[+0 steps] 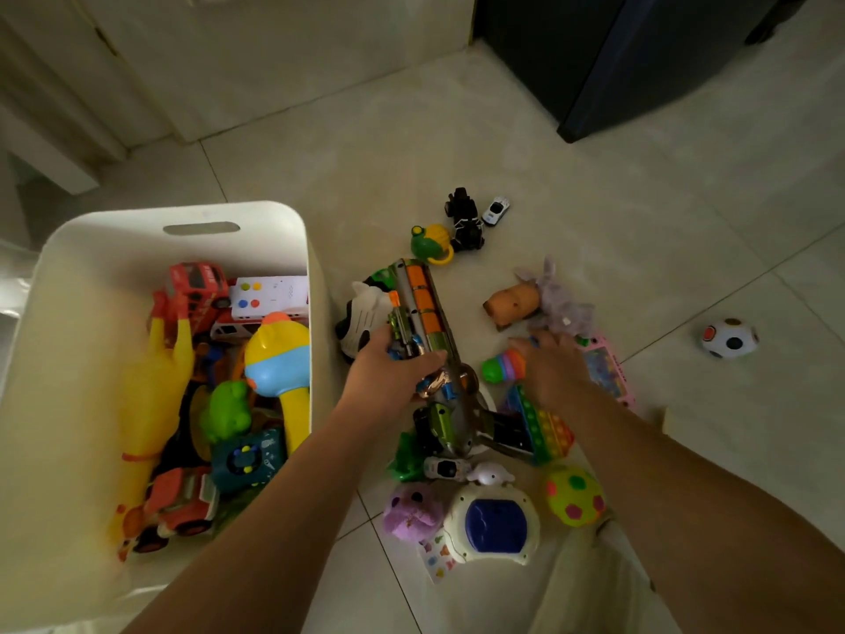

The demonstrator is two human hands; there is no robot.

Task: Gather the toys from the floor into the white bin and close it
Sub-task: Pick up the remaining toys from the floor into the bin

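Open, lidless white plastic bin (55,313) half-full of toys; beside it, colourful plastic and plush toys (491,523) across the tiled floor.

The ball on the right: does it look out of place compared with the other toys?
Yes. The ball lies alone on the tiles, far right of the pile, beyond the right hand. The other loose toys cluster beside the bin, where the left hand grips a toy gun.
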